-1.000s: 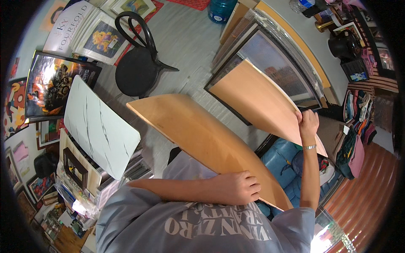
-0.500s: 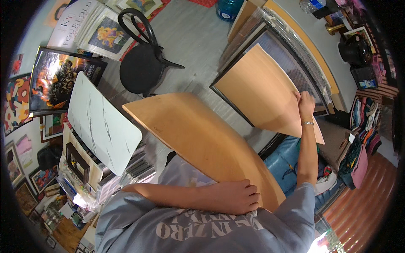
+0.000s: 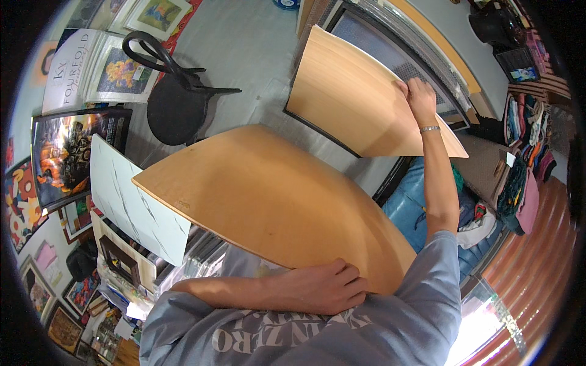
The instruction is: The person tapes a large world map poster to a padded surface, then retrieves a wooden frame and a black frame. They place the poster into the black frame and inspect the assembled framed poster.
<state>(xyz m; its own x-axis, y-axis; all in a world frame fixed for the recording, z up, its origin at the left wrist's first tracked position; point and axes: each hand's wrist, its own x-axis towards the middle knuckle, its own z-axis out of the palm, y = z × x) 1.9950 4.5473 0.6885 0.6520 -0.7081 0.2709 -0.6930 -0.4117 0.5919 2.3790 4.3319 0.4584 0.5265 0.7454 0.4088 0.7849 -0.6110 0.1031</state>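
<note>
A large, thin brown wooden board (image 3: pixel 262 195) slants across in front of me, its near edge against my body. The fingers of my left hand (image 3: pixel 332 285) are curled over that near edge. Beyond it to the right, a lighter wood-coloured board (image 3: pixel 348 97) leans on a black-framed panel (image 3: pixel 381 46). With my arm stretched out, my right hand (image 3: pixel 421 100) pinches this lighter board by its upper edge. A metal band circles my right wrist.
A black chair (image 3: pixel 177 110) stands at far left on the grey floor. A white marble-patterned board (image 3: pixel 140 198) and framed pictures (image 3: pixel 79 155) are at the left. Blue cushioned seating (image 3: pixel 406 207) with clothes lies right. Wrapped panels stack behind the lighter board.
The view has shifted, so most surroundings sit elsewhere in it. The lighter board now covers more of the framed panel behind it. Both hands keep their holds.
</note>
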